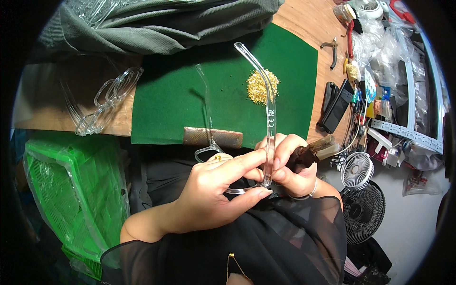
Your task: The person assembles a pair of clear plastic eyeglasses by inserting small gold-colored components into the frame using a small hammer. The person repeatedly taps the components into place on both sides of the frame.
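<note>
A pair of clear eyeglasses (270, 130) is between my hands, one temple pointing up and away over the green mat (166, 104). My left hand (213, 185) is closed on the frame, its thumb and fingers near the hinge. My right hand (297, 164) pinches beside the base of that temple. It also grips a tool with a dark brown handle (306, 157) and a squarish, pale end; its working tip is hidden. The other temple reaches across a brown textured block (190, 136) at the mat's front edge. Tiny gold-coloured parts (259, 90), possibly screws, form a pile on the mat.
Several clear frames (107, 102) lie stacked at left, above a green plastic crate (71, 185). Grey cloth (166, 28) covers the far side. Pliers (334, 54), a phone (339, 107) and plastic bags (375, 45) crowd the right. Two fans (357, 171) stand lower right.
</note>
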`<state>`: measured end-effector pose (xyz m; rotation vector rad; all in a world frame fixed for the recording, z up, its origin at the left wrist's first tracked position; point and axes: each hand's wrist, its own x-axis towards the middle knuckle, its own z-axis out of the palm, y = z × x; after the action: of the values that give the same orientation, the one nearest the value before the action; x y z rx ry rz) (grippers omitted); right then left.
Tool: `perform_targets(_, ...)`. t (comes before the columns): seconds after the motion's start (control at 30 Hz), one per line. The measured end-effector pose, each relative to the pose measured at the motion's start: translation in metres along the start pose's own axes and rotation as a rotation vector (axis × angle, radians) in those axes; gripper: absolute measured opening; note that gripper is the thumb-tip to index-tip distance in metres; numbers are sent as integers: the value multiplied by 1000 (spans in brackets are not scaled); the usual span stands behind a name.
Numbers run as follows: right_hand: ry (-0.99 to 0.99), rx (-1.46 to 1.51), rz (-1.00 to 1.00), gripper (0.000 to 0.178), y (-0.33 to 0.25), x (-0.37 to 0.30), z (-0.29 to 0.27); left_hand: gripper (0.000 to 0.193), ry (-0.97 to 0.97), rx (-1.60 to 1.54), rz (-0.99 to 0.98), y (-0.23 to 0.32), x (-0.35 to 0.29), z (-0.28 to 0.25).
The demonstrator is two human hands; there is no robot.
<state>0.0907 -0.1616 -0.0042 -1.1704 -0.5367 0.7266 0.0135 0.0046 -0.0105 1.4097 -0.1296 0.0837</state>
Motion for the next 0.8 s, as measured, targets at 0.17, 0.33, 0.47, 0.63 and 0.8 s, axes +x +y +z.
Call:
perform_targets(0.17,26,53,66,15,-5,-3,1,50,-19,-8,-32,1,0,-1)
perform_targets(0.33,-37,-163,8,15,-14,-2,-4,52,-39,-28,-52,3,2,-4)
perform_targets(0.47,-166,-476,-224,19,-15,9,-11,53,-67,-47,-86,3,2,-3)
perform_targets(0.63,-271,-629,-279,19,-19,16,-14,53,-79,57,-59,4,1,-5)
perform_targets(0.8,-294,-795,-388,18,-22,18,-13,53,-49,175,25,3,1,-4)
